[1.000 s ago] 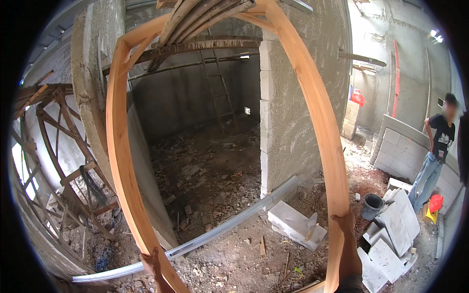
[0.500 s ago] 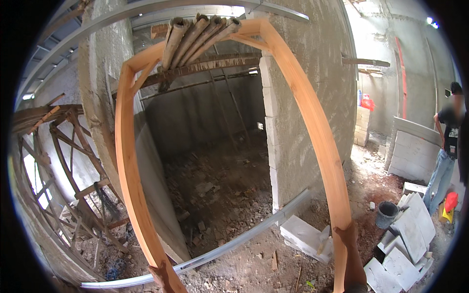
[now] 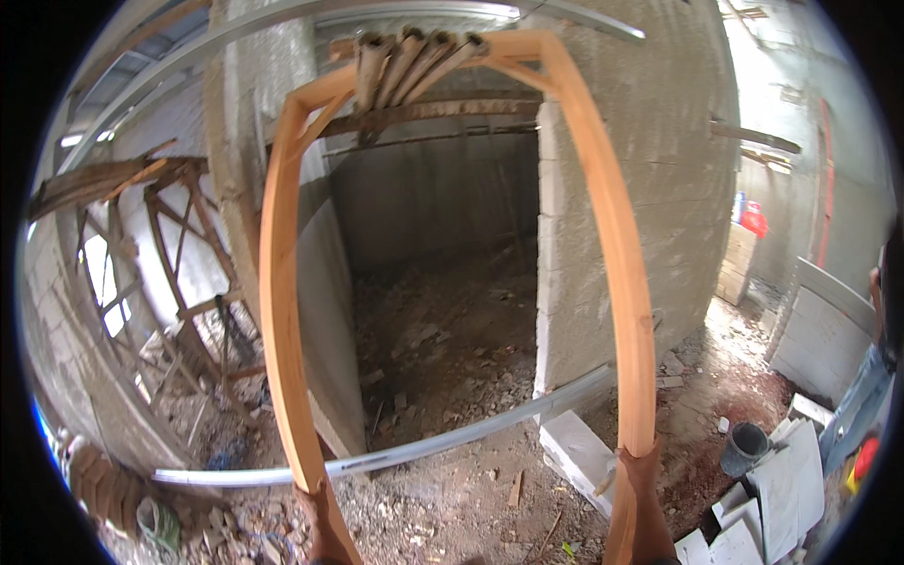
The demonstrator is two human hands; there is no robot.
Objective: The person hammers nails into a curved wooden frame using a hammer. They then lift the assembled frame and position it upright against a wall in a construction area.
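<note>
A tall orange-brown wooden door frame (image 3: 280,311) stands upright before me, its top bar at the far end and small diagonal braces in both upper corners. My left hand (image 3: 316,511) is closed around the lower part of its left post. On the right post, my right hand (image 3: 639,478) grips at a similar height. Through the frame shows a doorway opening (image 3: 443,254) in a grey plastered wall (image 3: 659,188), with rubble on the dim floor inside. Several brown tubes, like bamboo poles (image 3: 407,68), appear at the frame's top bar.
A long silver metal channel (image 3: 424,448) lies across the ground by the doorway. White blocks (image 3: 576,454) lie near the right post. Farther right are a black bucket (image 3: 745,446), leaning white slabs (image 3: 789,476) and a person in jeans (image 3: 862,405). Wooden scaffolding (image 3: 179,235) stands left.
The door frame's two posts now appear closer together, both hands still on it. My view has turned left, so the wall and doorway sit farther right and the person is partly cut off.
</note>
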